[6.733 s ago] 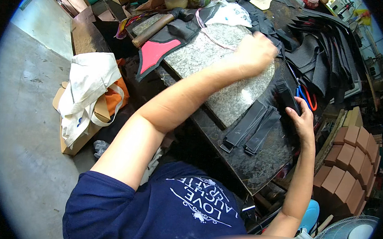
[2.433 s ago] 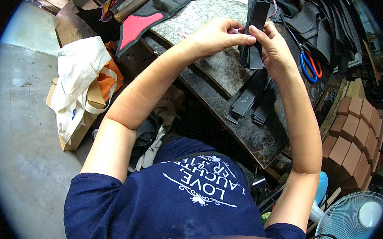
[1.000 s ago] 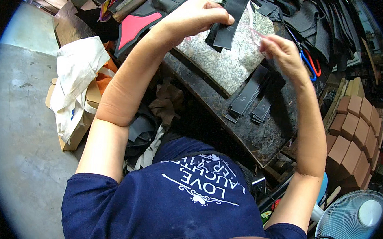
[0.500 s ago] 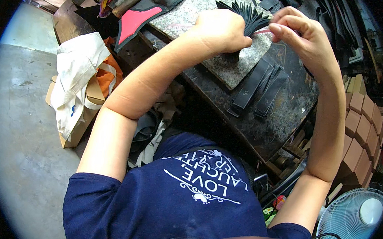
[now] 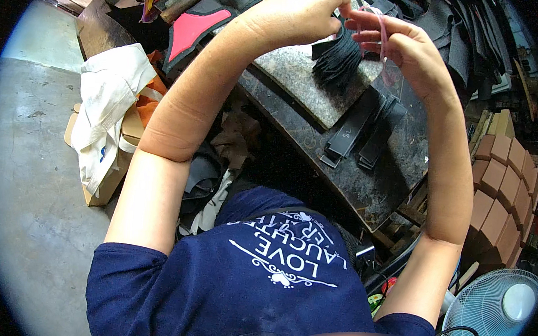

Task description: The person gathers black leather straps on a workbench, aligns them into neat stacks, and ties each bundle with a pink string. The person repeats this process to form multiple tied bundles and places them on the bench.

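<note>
My left hand is closed on a fanned bundle of thin black strips, whose lower ends spread over a grey stone slab. Part of the bundle is hidden behind that hand. Beside it, my right hand has a thin pink band looped about its partly stretched fingers. The band reaches toward the left hand; whether it passes around the strips I cannot tell. Two stacks of flat black strips, a left stack and a right stack, lie on the dark table near the slab.
The dark worktable has a corner toward me. A pink-and-black piece lies left of the slab, and black sheets are heaped at the far right. Brown blocks and a fan stand right; a white bag is left.
Both hands have moved slightly away from me. The bundle has tipped so its fanned ends now point toward me, and the pink band now loops over the right hand's spread fingers.
</note>
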`<state>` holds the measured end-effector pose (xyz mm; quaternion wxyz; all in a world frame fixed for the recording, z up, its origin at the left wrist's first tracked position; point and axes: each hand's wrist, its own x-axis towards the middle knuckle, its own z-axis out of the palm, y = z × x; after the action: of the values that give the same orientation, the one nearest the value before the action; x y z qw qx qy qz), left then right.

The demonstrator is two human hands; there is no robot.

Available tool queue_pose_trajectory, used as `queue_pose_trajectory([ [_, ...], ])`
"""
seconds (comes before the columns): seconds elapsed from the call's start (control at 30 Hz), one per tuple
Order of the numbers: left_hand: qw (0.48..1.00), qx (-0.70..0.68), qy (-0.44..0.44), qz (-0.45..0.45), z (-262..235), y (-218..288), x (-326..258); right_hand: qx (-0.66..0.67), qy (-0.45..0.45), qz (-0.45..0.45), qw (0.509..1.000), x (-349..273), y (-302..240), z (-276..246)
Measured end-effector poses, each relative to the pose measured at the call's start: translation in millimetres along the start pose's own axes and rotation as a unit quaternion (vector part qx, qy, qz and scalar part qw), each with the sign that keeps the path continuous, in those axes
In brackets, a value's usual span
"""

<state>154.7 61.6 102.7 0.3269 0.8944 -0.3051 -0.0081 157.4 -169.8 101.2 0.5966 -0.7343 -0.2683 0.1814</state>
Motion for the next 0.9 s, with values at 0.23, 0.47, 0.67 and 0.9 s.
queue_pose_trajectory([
  [0.23, 0.977, 0.039, 0.167, 0.131, -2.1, 1.2, 11.4, -0.032, 0.093, -0.027, 0.995, 3.3, 5.3, 9.9],
  [0.47, 0.989, -0.072, 0.098, 0.080, -2.0, 15.2, 8.4, -0.106, 0.071, -0.004, 0.992, 13.7, 11.4, 19.4],
  [0.67, 0.983, -0.060, 0.130, 0.114, -7.5, 15.9, 7.8, -0.100, 0.067, 0.005, 0.993, 19.1, 14.7, 22.1],
  [0.9, 0.927, -0.088, 0.125, 0.342, -12.4, -12.8, 24.9, -0.193, 0.054, -0.023, 0.979, 10.8, 7.9, 25.0],
])
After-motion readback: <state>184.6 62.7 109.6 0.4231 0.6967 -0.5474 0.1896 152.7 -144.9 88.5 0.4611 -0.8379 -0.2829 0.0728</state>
